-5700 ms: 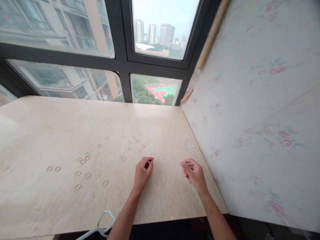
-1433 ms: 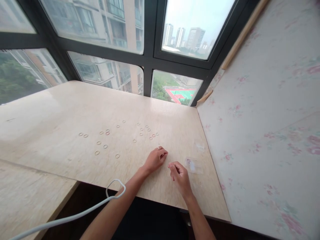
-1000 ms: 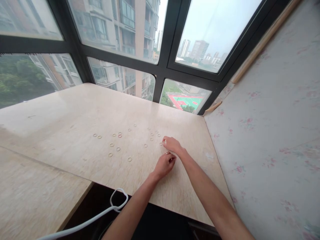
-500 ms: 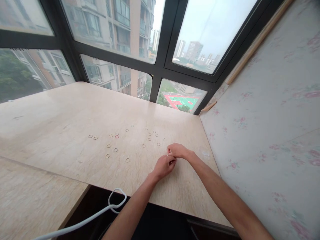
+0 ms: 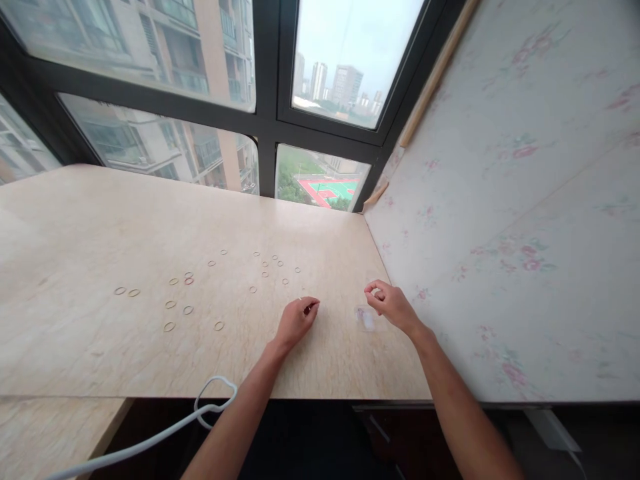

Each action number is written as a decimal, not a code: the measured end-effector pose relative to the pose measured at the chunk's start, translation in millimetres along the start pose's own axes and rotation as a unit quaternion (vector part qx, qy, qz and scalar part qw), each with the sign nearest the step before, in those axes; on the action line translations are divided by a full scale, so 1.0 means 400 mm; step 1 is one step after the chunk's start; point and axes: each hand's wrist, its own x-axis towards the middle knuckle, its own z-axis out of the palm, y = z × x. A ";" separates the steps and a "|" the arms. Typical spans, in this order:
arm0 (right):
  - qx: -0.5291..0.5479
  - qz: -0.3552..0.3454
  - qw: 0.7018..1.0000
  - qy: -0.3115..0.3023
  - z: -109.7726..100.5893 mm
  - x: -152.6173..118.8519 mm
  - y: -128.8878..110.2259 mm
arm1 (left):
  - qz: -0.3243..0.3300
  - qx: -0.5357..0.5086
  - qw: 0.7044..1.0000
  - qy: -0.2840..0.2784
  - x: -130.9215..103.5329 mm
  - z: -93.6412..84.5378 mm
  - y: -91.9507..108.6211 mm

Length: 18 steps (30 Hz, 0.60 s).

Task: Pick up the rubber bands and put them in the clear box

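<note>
My left hand (image 5: 297, 320) rests low over the pale counter with its fingers curled and the thumb pressed to them. A tiny light spot shows at its knuckles; whatever the fingertips hold is too small to make out. Apart from it, to the right, my right hand (image 5: 394, 308) has thumb and forefinger bent together, their contents also unclear. Just under those fingers lies a small clear plastic packet (image 5: 367, 320). Several thin rings lie scattered left of my hands, among them a reddish ring (image 5: 189, 281), a pale ring (image 5: 219, 326) and another ring (image 5: 285, 281).
The marbled counter (image 5: 320, 373) ends at a front edge below my forearms. A white cable (image 5: 165, 433) loops over that edge at the left. Dark-framed windows (image 5: 267, 120) stand behind, and a flowered wall (image 5: 475, 200) borders the right side.
My hands were together and are now apart; the right one has moved right, to the clear packet. The view has swung right, so the rings appear further left.
</note>
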 end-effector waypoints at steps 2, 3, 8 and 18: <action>-0.004 0.008 1.000 -0.008 0.008 -0.028 0.019 | -0.002 0.008 1.000 -0.002 -0.001 -0.001 0.003; -0.016 0.012 1.000 -0.022 0.014 -0.036 0.028 | -0.004 0.009 1.000 -0.002 -0.001 -0.001 0.004; -0.039 0.013 0.997 -0.063 0.035 -0.037 0.052 | -0.019 -0.016 1.000 0.004 0.000 -0.004 0.003; 0.095 -0.115 0.985 0.088 -0.089 -0.211 -0.122 | -0.026 -0.032 0.999 0.013 -0.003 -0.002 0.000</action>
